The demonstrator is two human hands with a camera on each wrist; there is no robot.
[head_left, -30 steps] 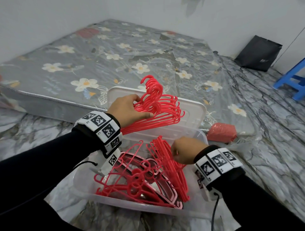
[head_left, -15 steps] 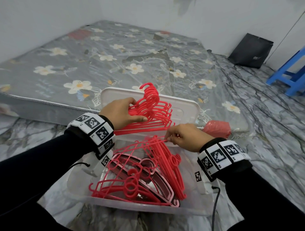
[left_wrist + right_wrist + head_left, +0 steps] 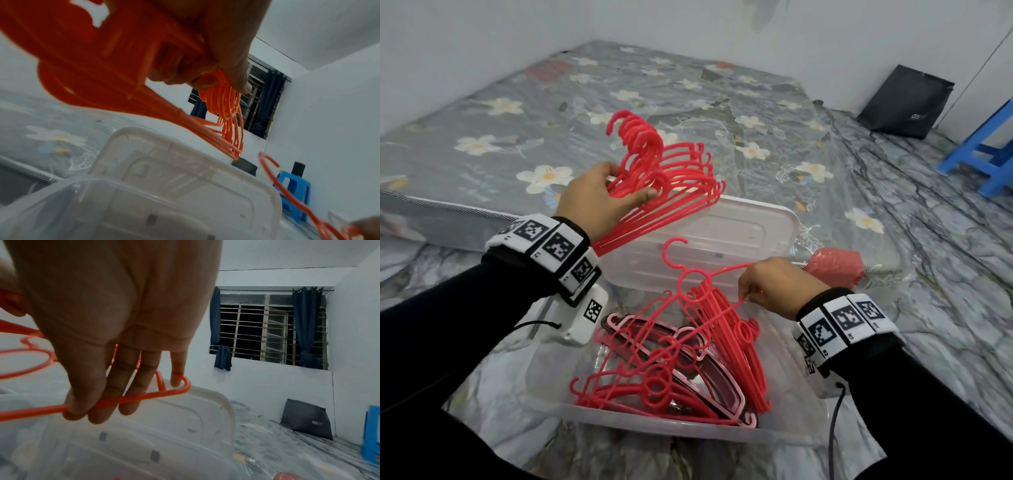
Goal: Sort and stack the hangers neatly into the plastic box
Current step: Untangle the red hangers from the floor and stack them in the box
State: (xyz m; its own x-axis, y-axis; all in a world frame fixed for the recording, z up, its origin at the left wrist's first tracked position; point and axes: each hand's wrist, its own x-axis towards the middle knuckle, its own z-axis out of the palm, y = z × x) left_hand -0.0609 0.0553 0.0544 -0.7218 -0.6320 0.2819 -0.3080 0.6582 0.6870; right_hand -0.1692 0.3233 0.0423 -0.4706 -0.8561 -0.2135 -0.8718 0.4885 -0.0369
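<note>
Left hand [image 3: 599,198] gripping bundle of red hangers [image 3: 671,171], hooks aligned, holding it raised above box lid [image 3: 753,226]. Right hand [image 3: 777,287] pinching one end of single red hanger [image 3: 688,274], fingers curling round its bar, hook pointing up over plastic box [image 3: 688,428]. Loose red hangers [image 3: 654,383] lying tangled inside box. Lid leaning against flowered mattress [image 3: 517,113].

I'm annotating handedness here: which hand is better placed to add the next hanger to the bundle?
Right. The right hand already grips a single red hanger lifted from the plastic box; the left hand is full, holding the hanger bundle.
</note>
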